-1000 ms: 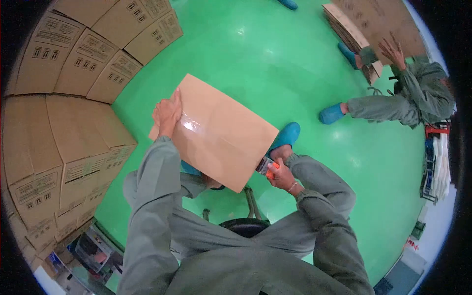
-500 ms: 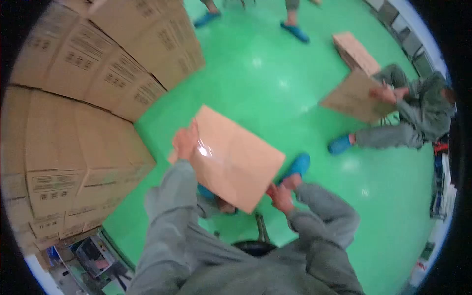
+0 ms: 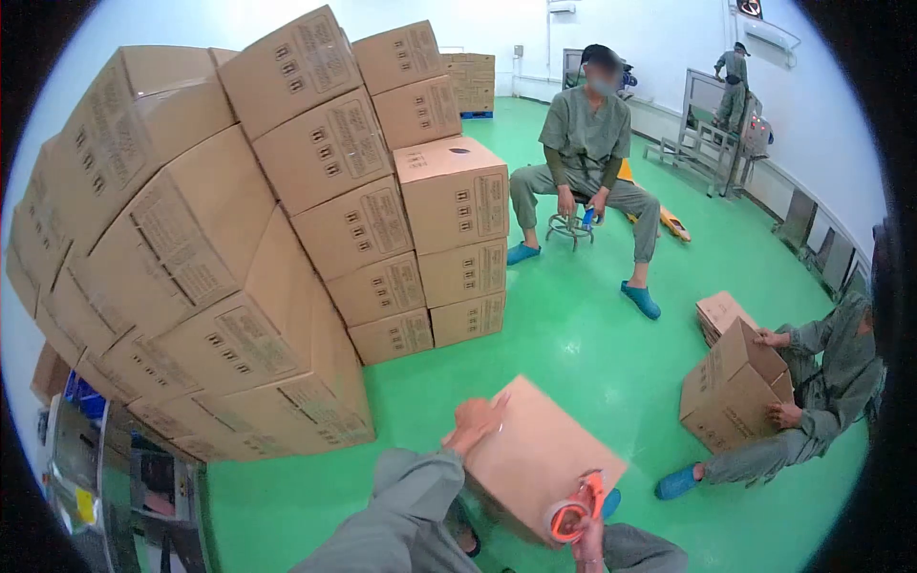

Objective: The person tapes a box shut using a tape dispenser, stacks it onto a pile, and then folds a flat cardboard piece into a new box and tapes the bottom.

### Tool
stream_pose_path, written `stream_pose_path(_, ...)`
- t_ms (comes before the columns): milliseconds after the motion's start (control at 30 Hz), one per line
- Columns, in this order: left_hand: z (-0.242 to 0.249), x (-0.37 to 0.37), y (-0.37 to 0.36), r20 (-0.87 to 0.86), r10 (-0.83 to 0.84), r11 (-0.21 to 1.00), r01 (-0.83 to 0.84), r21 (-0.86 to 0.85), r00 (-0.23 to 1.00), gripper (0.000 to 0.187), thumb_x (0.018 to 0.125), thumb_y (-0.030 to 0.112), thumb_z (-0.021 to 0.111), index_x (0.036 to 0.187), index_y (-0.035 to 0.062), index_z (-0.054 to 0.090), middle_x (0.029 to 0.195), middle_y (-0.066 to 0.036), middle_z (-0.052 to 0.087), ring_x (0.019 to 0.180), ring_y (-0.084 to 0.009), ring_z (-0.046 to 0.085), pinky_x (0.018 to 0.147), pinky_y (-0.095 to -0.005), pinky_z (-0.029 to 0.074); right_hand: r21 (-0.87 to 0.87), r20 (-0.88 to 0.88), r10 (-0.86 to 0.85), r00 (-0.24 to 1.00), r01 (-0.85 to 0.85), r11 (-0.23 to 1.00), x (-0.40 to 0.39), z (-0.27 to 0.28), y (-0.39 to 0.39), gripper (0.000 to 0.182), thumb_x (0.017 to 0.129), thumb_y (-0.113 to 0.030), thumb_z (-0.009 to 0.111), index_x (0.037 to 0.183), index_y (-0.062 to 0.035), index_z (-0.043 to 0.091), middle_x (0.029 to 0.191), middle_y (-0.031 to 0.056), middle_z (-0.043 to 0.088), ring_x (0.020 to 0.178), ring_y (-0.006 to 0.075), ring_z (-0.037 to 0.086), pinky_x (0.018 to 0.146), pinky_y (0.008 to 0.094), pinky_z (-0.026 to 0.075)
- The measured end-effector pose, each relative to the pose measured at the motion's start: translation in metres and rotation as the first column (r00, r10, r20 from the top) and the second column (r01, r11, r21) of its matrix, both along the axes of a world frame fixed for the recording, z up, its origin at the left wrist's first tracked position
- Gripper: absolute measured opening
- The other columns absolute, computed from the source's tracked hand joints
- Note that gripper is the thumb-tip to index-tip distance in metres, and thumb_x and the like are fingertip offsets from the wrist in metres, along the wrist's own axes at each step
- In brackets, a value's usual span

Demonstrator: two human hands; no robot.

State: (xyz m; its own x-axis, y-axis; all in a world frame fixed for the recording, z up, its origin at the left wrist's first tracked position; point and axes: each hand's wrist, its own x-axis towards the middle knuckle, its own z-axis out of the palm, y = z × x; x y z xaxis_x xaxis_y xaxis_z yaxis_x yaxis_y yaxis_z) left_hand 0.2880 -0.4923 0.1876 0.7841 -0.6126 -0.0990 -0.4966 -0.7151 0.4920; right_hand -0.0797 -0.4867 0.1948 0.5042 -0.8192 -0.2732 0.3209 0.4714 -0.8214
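A closed cardboard box (image 3: 540, 444) stands in front of me, between my legs, low in the head view. My left hand (image 3: 475, 426) lies on its left edge with the fingers spread over the top. My right hand (image 3: 585, 540) is closed round an orange-red tape dispenser (image 3: 577, 508), which is over the box's near right corner. Whether the dispenser touches the box is hard to tell.
Stacked cardboard boxes (image 3: 373, 224) rise on the left. A person (image 3: 585, 143) sits on a stool ahead. At the right, a seated co-worker (image 3: 831, 368) holds an open box (image 3: 731, 392) beside flat cardboard (image 3: 721, 313). Another person (image 3: 734, 86) stands at the back.
The view has tilted up and shows more of the room. My right hand has come up over the box with the tape dispenser. The co-worker's flat cardboard is now an opened box.
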Motion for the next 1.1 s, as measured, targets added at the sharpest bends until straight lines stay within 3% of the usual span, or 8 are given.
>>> stream_pose_path(233, 0.201, -0.043, 0.126, 0.249, 0.214, 0.823, -0.037, -0.566, 0.945, 0.057, 0.088, 0.053, 0.055, 0.109, 0.0017, 0.068, 0.083, -0.026, 0.067, 0.076, -0.0402, 0.067, 0.065, -0.0474, 0.052, -0.439, 0.064, 0.037, 0.997, -0.006, 0.899, 0.012, 0.118, -0.016, 0.084, 0.058, 0.002, 0.044, 0.142, 0.0012, 0.035, 0.128, 0.0144, 0.052, 0.119, 0.0265, 0.053, 0.1, 0.0388, 0.047)
stream_pose_path(400, 0.211, -0.078, 0.207, 0.427, 0.383, 0.602, 0.129, -0.788, 0.819, 0.047, 0.085, 0.038, 0.067, 0.115, 0.0013, 0.065, 0.093, -0.021, 0.069, 0.079, -0.0355, 0.068, 0.065, -0.0415, 0.054, -0.423, 0.333, 0.082, 0.94, 0.071, 0.903, 0.089, 0.158, -0.086, 0.072, 0.062, -0.001, 0.048, 0.134, 0.0015, 0.042, 0.111, 0.0101, 0.057, 0.087, 0.0184, 0.059, 0.075, 0.0324, 0.055)
stream_pose_path(667, 0.135, -0.071, 0.204, 0.519, 0.048, 0.815, 0.267, -0.515, 0.854, 0.051, 0.078, 0.039, 0.074, 0.114, 0.0042, 0.064, 0.112, -0.013, 0.067, 0.103, -0.0289, 0.064, 0.085, -0.038, 0.052, -0.169, 0.361, 0.055, 0.931, 0.007, 0.986, 0.069, 0.144, -0.084, 0.052, 0.068, -0.001, 0.048, 0.119, 0.0055, 0.05, 0.101, 0.0096, 0.058, 0.077, 0.0154, 0.056, 0.081, 0.0302, 0.052)
stream_pose_path(800, -0.025, -0.034, 0.124, 0.382, -0.356, 0.829, 0.477, -0.291, 0.853, 0.078, 0.075, 0.047, 0.073, 0.134, 0.0035, 0.048, 0.143, -0.017, 0.045, 0.134, -0.0334, 0.04, 0.106, -0.0488, 0.036, -0.08, 0.159, -0.105, 0.982, 0.119, 0.99, -0.019, 0.08, -0.054, 0.061, 0.064, -0.006, 0.052, 0.124, 0.0047, 0.048, 0.118, 0.016, 0.058, 0.099, 0.0271, 0.059, 0.086, 0.0415, 0.052)
stream_pose_path(867, -0.095, -0.042, 0.107, 0.113, -0.572, 0.799, 0.52, 0.302, 0.812, 0.08, 0.081, 0.04, 0.068, 0.145, 0.0063, 0.035, 0.156, -0.015, 0.026, 0.144, -0.0346, 0.021, 0.112, -0.0592, 0.022, -0.085, 0.085, -0.195, 0.977, 0.202, 0.976, -0.069, 0.044, -0.041, 0.059, 0.067, -0.009, 0.052, 0.125, 0.004, 0.048, 0.117, 0.0163, 0.059, 0.099, 0.0269, 0.059, 0.084, 0.0409, 0.053)
stream_pose_path(900, -0.137, -0.037, 0.097, 0.109, -0.575, 0.798, 0.526, 0.292, 0.811, 0.08, 0.081, 0.04, 0.068, 0.145, 0.0063, 0.035, 0.156, -0.015, 0.026, 0.144, -0.0346, 0.021, 0.112, -0.0592, 0.022, -0.109, 0.045, -0.223, 0.974, 0.227, 0.968, -0.103, 0.016, -0.042, 0.058, 0.069, -0.011, 0.053, 0.126, 0.0033, 0.048, 0.116, 0.0162, 0.059, 0.1, 0.0268, 0.059, 0.084, 0.0413, 0.054)
stream_pose_path(967, -0.209, -0.026, 0.078, 0.543, -0.469, 0.882, 0.336, 0.331, 0.696, 0.076, 0.085, 0.029, 0.062, 0.149, 0.0099, 0.027, 0.16, -0.012, 0.014, 0.147, -0.0336, 0.014, 0.112, -0.0652, 0.015, -0.126, -0.035, -0.314, 0.949, 0.307, 0.943, -0.143, 0.014, -0.025, 0.08, 0.067, -0.008, 0.053, 0.145, -0.0059, 0.032, 0.109, 0.0122, 0.057, 0.099, 0.026, 0.06, 0.089, 0.039, 0.052)
stream_pose_path(1100, -0.183, 0.029, 0.066, 0.233, -0.273, 0.951, 0.226, 0.21, 0.933, 0.063, 0.09, 0.016, 0.05, 0.149, 0.0107, 0.029, 0.159, -0.012, 0.018, 0.146, -0.0372, 0.014, 0.114, -0.0612, 0.015, -0.063, -0.135, -0.377, 0.916, 0.372, 0.926, -0.181, 0.008, -0.014, 0.074, 0.068, -0.011, 0.054, 0.14, -0.0061, 0.038, 0.114, 0.0124, 0.057, 0.103, 0.027, 0.06, 0.09, 0.0393, 0.052)
